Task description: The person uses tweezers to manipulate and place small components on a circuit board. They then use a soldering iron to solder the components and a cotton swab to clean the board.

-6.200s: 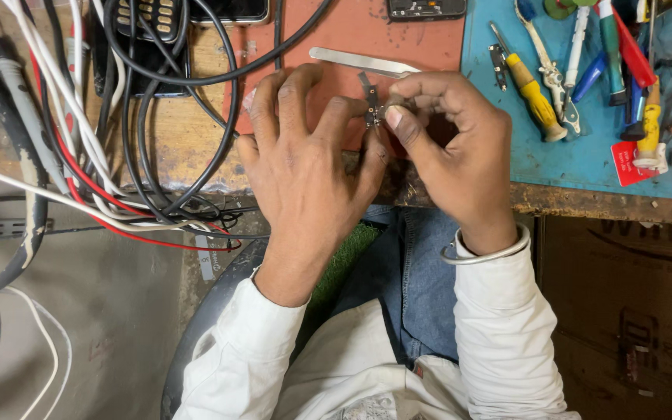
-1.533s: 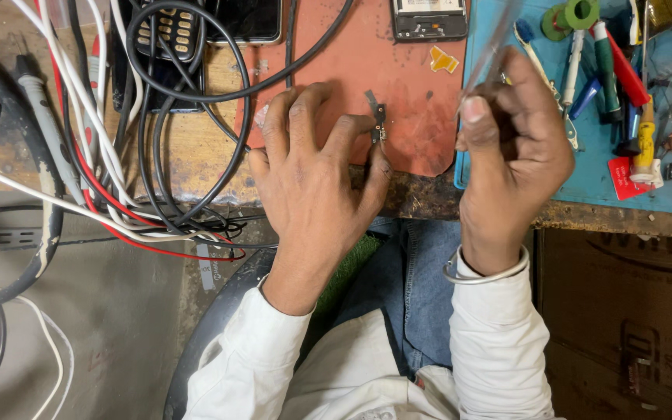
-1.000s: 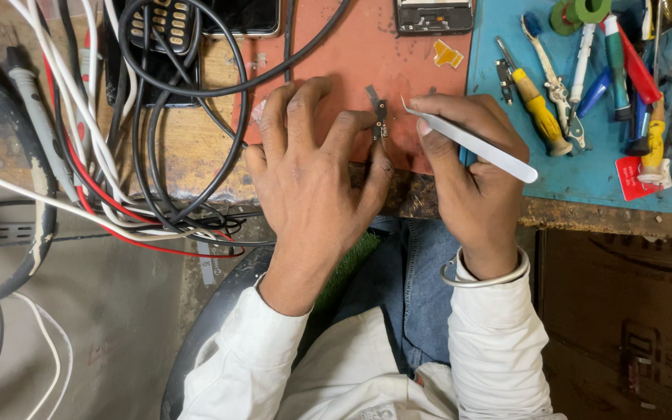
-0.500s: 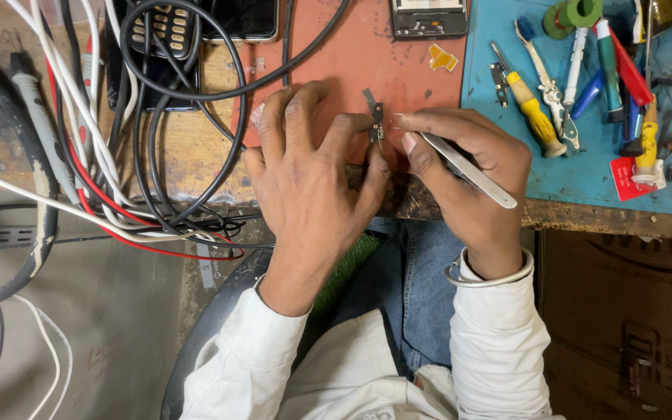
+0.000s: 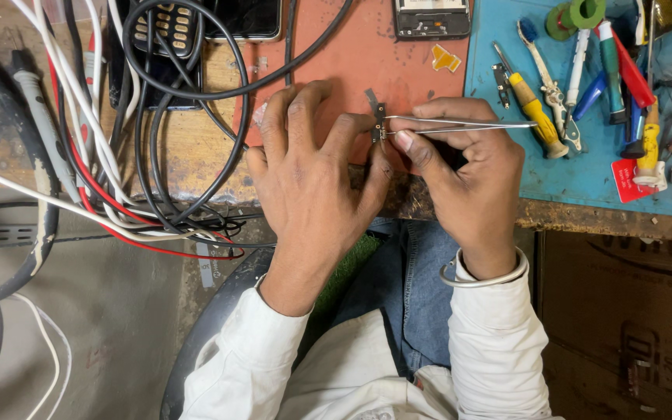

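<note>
My left hand (image 5: 313,179) pinches a small dark flex part (image 5: 378,117) between thumb and forefinger, held just over the red-brown mat (image 5: 336,54) at the bench's front edge. My right hand (image 5: 468,171) grips metal tweezers (image 5: 468,124), which lie level with their tips touching the small part. Both hands are close together, fingertips almost meeting. What lies under my palms is hidden.
Black, white and red cables (image 5: 157,155) tangle at the left. Phones (image 5: 243,19) and an opened phone frame (image 5: 432,17) lie at the back. A blue mat (image 5: 585,171) on the right holds several screwdrivers (image 5: 534,113) and tools. My lap and a brown box (image 5: 624,327) are below the bench.
My right hand picked the tweezers off the blue mat, brought them left, and turned them level so the tips meet the small part. My left hand stayed put.
</note>
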